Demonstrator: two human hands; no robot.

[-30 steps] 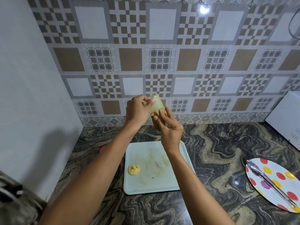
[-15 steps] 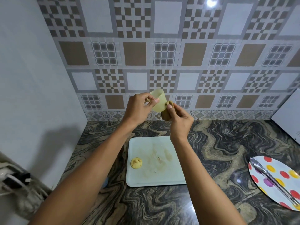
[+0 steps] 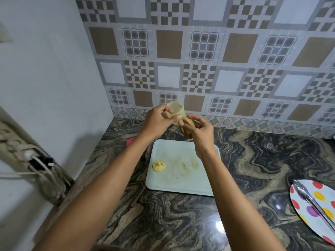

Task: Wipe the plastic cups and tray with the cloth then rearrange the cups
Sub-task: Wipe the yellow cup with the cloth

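Currently wiping cup (image 3: 176, 111) | left hand (image 3: 155, 122) gripping it above far edge of tray (image 3: 181, 183) | right hand (image 3: 201, 131) pinching cloth (image 3: 188, 126) against cup | next: probably rotating cup

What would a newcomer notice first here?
Both hands are raised before the tiled wall: the left hand grips a pale cup, the right hand holds a brown cloth at its base. Below them a smeared tray lies on the marbled counter, a small yellow piece at its left edge. A spotted plate with tongs sits far right.
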